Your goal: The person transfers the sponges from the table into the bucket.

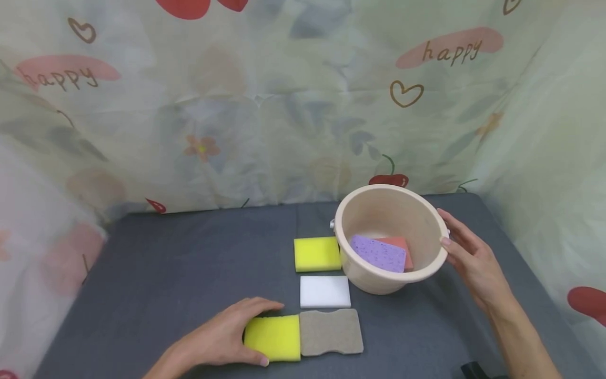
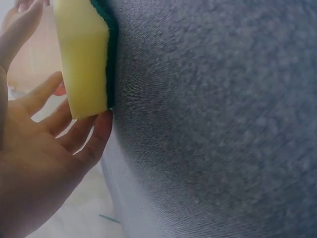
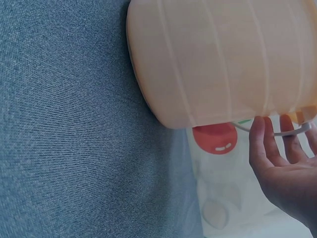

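Note:
My left hand (image 1: 222, 331) is spread around a yellow sponge (image 1: 273, 338) at the front of the table. Its thumb lies along the near edge and its fingers by the far side. The left wrist view shows a green scouring layer (image 2: 113, 59) underneath, flat against the cloth, and fingertips at the sponge's end. At the right, my right hand (image 1: 473, 263) holds the rim of a beige bucket (image 1: 374, 281), thumb and fingertips on its outer side. Inside the bucket lie a purple sponge (image 1: 379, 253) and a partly covered red sponge (image 1: 402, 247).
A grey sponge (image 1: 330, 332) with wavy sides abuts the yellow one. Behind it are a white sponge block (image 1: 324, 292) and a second yellow sponge (image 1: 317, 255) beside the bucket. A black object (image 1: 474, 370) shows at the front edge. Printed curtains (image 1: 265, 131) enclose the dark table (image 1: 165, 273).

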A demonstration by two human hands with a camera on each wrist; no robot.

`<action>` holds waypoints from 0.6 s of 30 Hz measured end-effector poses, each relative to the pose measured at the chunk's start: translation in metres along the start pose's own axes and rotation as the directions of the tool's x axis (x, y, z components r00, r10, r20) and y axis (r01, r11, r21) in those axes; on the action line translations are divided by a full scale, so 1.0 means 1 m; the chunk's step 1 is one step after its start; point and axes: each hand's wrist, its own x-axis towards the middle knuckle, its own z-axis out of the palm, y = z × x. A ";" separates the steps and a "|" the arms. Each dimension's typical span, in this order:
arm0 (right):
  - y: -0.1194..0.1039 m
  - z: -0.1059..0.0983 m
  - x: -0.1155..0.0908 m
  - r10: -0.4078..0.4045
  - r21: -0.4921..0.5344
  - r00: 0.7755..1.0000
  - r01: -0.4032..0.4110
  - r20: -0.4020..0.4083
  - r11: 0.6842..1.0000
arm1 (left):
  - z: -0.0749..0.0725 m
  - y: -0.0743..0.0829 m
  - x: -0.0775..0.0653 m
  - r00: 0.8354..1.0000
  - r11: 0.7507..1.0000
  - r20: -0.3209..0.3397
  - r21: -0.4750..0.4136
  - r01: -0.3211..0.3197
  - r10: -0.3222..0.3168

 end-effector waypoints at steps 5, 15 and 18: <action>0.000 0.000 0.000 -0.003 0.005 1.000 0.003 -0.002 1.000 | 0.001 -0.003 -0.003 1.000 1.000 0.003 0.015 0.021 -0.021; 0.000 0.001 0.001 0.006 -0.008 1.000 -0.006 -0.013 1.000 | 0.005 -0.011 -0.008 0.999 0.996 0.042 0.080 -0.038 0.035; 0.001 0.001 0.001 0.011 -0.023 1.000 -0.012 -0.023 1.000 | 0.007 -0.012 -0.007 0.999 0.994 0.022 0.096 -0.049 0.048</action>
